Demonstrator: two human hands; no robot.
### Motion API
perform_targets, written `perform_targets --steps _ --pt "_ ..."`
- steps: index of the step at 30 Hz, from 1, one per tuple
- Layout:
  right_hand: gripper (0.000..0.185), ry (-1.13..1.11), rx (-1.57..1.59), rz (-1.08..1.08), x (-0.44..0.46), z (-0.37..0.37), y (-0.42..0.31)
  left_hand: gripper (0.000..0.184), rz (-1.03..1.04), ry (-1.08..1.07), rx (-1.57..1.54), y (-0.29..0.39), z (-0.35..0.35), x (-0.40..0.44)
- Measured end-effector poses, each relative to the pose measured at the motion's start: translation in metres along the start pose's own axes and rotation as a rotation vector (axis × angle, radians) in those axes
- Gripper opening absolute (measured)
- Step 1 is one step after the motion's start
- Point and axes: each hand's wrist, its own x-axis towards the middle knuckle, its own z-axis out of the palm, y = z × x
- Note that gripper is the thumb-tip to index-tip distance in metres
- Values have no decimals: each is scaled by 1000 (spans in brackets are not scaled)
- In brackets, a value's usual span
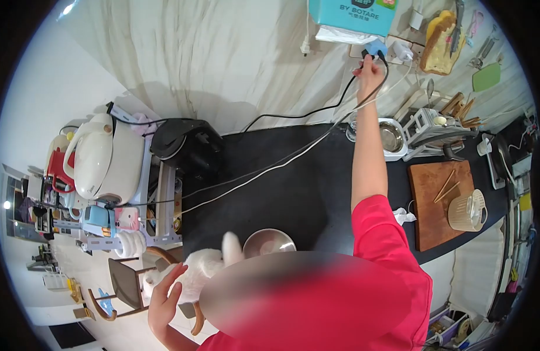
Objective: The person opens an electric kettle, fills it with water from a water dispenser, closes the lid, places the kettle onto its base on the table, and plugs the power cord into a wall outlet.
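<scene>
My right hand [370, 71] reaches up to the wall sockets, its fingers closed on a black plug [366, 54] with a black cord. That plug sits at a blue adapter [376, 46]; whether it is fully in cannot be told. A white charger [402, 51] is plugged in just to the right. Low on the left, my left hand [164, 299] is raised with fingers apart and holds nothing. Behind it a white cat [201, 268] is partly hidden, next to a metal bowl [268, 241] on the black countertop [276, 193].
A black air fryer [188, 143] and a white electric kettle [94, 158] stand left. Cords cross the counter. On the right are a cutting board [436, 216] with chopsticks, a beige basket [466, 212] and a dish rack [434, 134]. A tissue pack [352, 17] hangs above the sockets.
</scene>
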Motion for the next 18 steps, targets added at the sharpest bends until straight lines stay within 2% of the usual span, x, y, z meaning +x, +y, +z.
perform_targets --steps 1,3,8,12,14,15,17,18 --pt "32 -16 -1 10 7 -5 4 44 -2 6 28 -1 0 -2" --pt "25 -163 228 180 20 -10 10 43 -22 24 10 0 -1 -4" --pt "18 -246 269 312 47 -26 20 43 -90 81 4 -2 -5 -16" --pt "20 -304 203 324 76 -27 47 41 -115 138 -5 -14 -3 -33" --pt "21 -135 153 248 59 -20 33 40 -87 166 0 -15 -3 -43" --pt "21 -156 145 263 57 -24 33 40 -94 194 -40 -15 -3 -49" --pt "26 -255 55 125 73 -30 42 43 -95 219 -59 -14 -5 -70" --pt "30 -217 110 191 61 -41 41 43 -69 266 -83 -19 -6 -83"
